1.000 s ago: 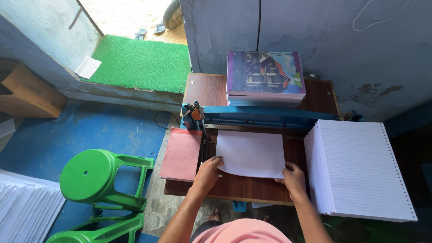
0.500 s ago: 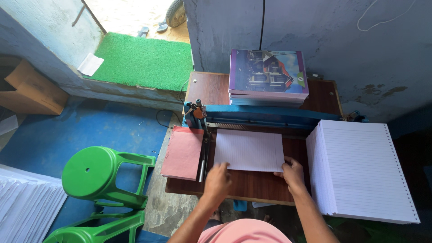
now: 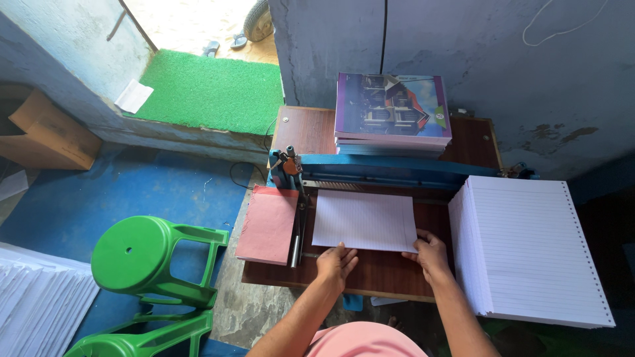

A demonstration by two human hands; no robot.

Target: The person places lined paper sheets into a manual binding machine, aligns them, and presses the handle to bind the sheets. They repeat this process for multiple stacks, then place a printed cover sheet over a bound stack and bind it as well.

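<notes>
Down from the head camera: two bare forearms reaching onto a brown wooden work table (image 3: 383, 277). Left hand (image 3: 336, 263) flat, fingers loosely spread, fingertips pressing the near edge of a thin sheaf of ruled white paper (image 3: 365, 221). Right hand (image 3: 431, 252) at the sheaf's near right corner, fingers curled slightly, thumb on top of the corner; pinching or merely pressing, cannot tell. Sheaf lying flat on the table, its far edge tucked up against a blue metal machine bar (image 3: 397, 173) running across the table, its left edge just beside a dark upright lever arm (image 3: 299, 218) hinged at an orange-and-black fitting at the bar's left end. Left of the lever, a stack of pink card sheets (image 3: 268, 225), overhanging the table's left edge. Right of the sheaf, touching nothing of it, a thick pile of ruled white paper with punched holes along its right margin (image 3: 536, 248), hanging past the table's right side. Behind the blue bar, a stack of printed notebook covers (image 3: 391, 109) showing a house picture with purple borders. On the blue floor to the left, two green plastic stools (image 3: 142, 261), one behind the other; another white paper pile (image 3: 36, 304) at bottom left; a cardboard box (image 3: 49, 135) by the wall; a green mat (image 3: 211, 92) at the doorway. Pink garment at the bottom edge.
</notes>
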